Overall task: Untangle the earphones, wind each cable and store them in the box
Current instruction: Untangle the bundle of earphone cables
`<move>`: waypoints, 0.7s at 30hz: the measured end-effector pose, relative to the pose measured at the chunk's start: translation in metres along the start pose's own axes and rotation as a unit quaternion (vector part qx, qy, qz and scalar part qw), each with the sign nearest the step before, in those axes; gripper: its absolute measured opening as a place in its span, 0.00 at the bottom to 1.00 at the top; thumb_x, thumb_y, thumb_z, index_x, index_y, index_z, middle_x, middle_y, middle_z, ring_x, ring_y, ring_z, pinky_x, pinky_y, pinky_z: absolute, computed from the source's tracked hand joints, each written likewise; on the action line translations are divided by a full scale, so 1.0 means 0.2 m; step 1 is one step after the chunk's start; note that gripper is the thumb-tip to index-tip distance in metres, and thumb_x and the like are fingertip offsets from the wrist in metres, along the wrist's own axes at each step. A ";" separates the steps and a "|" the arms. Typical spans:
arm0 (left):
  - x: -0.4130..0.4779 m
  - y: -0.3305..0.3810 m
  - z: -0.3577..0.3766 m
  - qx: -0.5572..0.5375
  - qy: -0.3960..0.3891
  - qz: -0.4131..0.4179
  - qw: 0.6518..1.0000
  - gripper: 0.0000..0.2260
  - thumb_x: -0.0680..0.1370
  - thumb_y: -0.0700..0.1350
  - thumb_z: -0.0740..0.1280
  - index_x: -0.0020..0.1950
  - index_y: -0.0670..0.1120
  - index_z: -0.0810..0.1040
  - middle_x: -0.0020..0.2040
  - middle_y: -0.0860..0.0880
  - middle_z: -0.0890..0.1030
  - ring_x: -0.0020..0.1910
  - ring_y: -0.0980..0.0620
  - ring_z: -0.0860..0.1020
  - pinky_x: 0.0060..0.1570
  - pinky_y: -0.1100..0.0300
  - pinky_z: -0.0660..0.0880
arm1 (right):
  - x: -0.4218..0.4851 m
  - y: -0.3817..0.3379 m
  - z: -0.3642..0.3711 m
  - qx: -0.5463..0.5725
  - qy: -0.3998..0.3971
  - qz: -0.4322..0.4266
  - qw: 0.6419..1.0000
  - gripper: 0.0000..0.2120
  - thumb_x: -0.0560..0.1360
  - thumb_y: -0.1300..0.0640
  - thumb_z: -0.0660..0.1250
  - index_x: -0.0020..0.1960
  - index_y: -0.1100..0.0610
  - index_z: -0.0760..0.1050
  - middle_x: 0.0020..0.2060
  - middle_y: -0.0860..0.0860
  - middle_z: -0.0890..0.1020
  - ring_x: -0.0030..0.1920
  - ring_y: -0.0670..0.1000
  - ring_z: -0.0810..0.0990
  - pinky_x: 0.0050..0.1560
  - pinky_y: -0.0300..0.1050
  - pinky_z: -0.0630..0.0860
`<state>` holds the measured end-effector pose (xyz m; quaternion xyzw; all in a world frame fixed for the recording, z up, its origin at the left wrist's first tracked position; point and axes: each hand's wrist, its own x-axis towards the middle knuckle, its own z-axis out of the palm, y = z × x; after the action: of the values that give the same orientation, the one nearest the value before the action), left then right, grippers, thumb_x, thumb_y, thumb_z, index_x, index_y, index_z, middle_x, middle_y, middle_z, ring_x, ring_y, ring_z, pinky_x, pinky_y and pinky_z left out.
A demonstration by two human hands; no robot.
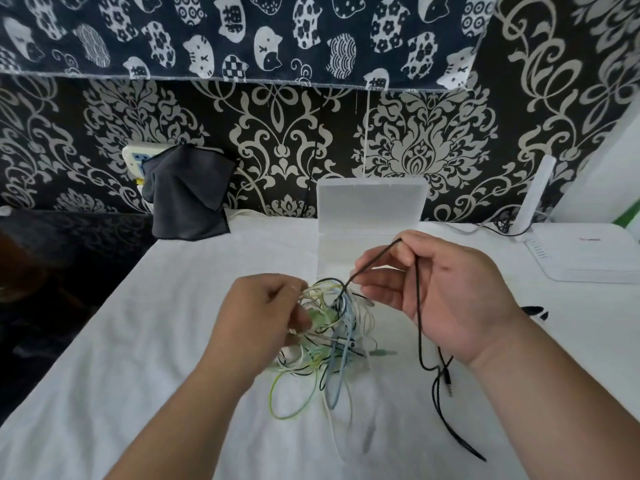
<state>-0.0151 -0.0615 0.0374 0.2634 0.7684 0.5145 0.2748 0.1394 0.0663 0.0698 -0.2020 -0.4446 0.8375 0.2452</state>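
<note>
- Two hands met at a tangle of earphones (pixel 325 334), which lay near the middle of the white-covered desk (pixel 173 323).
- The left hand (pixel 266 313) had its grip clamped on pale strands at the tangle's left side, with the fingers curled into the knot.
- The right hand (pixel 450 292) had its grip pinched on a black cable (pixel 419 323), held up above the tangle's right side.
- This cable bent over at the fingertips. One run slanted down into the knot, and the other hung past the palm to the desk.
- Its plug (pixel 449 381) lay on the desk below the right wrist, apart from the knot.
- White, green, pale blue and black strands were mixed in the tangle, and a green loop spilled toward the near edge.
- A clear plastic box (pixel 372 206) stood just behind the tangle with its lid upright.
- A dark cloth (pixel 188 192) hung at the back left, and a white router (pixel 588 254) sat at the far right.
</note>
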 end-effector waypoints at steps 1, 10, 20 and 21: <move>0.01 -0.01 -0.01 0.091 0.043 0.049 0.994 0.09 0.79 0.46 0.68 0.39 0.50 0.84 0.29 0.50 0.81 0.32 0.49 0.82 0.38 0.50 0.81 | 0.00 0.00 -0.01 0.004 0.008 0.005 1.000 0.17 0.80 0.56 0.55 0.33 0.57 0.64 0.42 0.64 0.84 0.39 0.59 0.85 0.43 0.49 0.82; 0.07 -0.05 0.05 0.233 -0.111 0.304 0.917 0.16 0.81 0.39 0.63 0.66 0.54 0.78 0.57 0.60 0.78 0.57 0.63 0.75 0.57 0.69 0.68 | -0.01 0.01 -0.01 -0.011 -0.018 0.029 0.999 0.14 0.74 0.56 0.58 0.31 0.57 0.65 0.45 0.66 0.83 0.42 0.61 0.84 0.44 0.51 0.82; 0.08 0.03 -0.05 0.022 0.007 0.119 0.993 0.10 0.67 0.37 0.79 0.33 0.51 0.84 0.30 0.51 0.83 0.25 0.58 0.75 0.30 0.67 0.71 | -0.03 -0.07 -0.06 0.025 0.047 -0.015 0.998 0.13 0.70 0.58 0.57 0.26 0.55 0.63 0.34 0.59 0.80 0.43 0.58 0.84 0.48 0.50 0.81; 0.07 0.05 -0.08 -0.026 0.003 0.104 0.994 0.08 0.66 0.37 0.79 0.32 0.48 0.84 0.29 0.48 0.82 0.25 0.57 0.75 0.28 0.68 0.71 | -0.04 -0.08 -0.07 0.027 0.052 -0.021 0.998 0.13 0.69 0.58 0.57 0.26 0.55 0.63 0.31 0.58 0.78 0.42 0.58 0.84 0.49 0.50 0.80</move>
<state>-0.0357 -0.0585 0.0489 0.3333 0.7241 0.5606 0.2244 0.1567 0.0785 0.0779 -0.2294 -0.4122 0.8323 0.2910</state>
